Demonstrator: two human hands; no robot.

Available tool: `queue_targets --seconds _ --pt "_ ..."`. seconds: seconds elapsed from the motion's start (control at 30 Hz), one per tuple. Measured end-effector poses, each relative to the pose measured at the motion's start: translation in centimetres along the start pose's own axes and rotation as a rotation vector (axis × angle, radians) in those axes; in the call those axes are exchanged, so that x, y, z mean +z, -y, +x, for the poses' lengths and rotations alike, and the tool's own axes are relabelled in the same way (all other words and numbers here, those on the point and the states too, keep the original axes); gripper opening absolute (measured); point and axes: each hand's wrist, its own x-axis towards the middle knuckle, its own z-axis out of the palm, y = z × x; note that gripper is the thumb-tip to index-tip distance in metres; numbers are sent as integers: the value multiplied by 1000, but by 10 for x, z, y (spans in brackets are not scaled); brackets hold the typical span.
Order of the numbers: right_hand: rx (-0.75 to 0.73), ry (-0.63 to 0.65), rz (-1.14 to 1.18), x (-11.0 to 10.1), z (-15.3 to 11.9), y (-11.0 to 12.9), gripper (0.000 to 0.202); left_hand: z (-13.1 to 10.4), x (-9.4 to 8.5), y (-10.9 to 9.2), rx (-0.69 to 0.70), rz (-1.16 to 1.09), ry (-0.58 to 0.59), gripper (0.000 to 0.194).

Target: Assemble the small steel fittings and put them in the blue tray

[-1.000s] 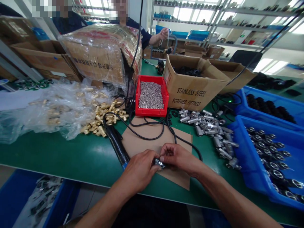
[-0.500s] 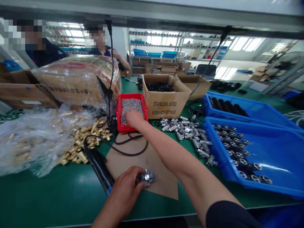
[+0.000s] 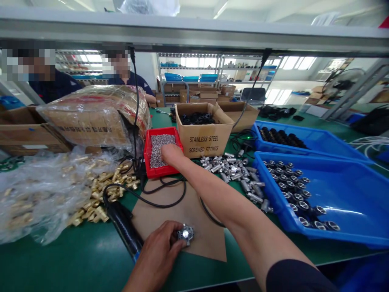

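Note:
My left hand [image 3: 162,247] is closed round a small silvery metal fitting [image 3: 185,233] with a round centre and lobed edges. It keeps the fitting just above a sheet of brown cardboard [image 3: 209,243] on the green table. My right hand [image 3: 172,155] reaches far forward into a red bin [image 3: 148,156] full of tiny shiny metal pieces [image 3: 161,142]. Its fingers curl down against the pile; their tips and anything between them are hidden. A black cylindrical tool [image 3: 124,227] with a cable lies left of the cardboard.
Brass fittings [image 3: 97,202] and plastic bags [image 3: 39,190] spread at left. Silvery cylindrical parts [image 3: 234,168] lie right of the bin. A blue tray [image 3: 343,194] holds black-and-silver parts. Behind the bin stands a carton [image 3: 203,138]. Two people [image 3: 57,87] are across the table.
The view has tilted upward a little, showing more of the overhead beam. My right hand stays in the red bin and my left hand keeps the fitting. One person's raised forearm has lowered.

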Motion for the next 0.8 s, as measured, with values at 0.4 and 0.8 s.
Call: queue_targets --seconds 0.4,0.8 --pt "84 -114 479 12 -15 -22 13 0 1 0 7 4 -57 20" --pt "26 81 849 44 -171 -12 13 -2 1 6 74 10 -79 17"
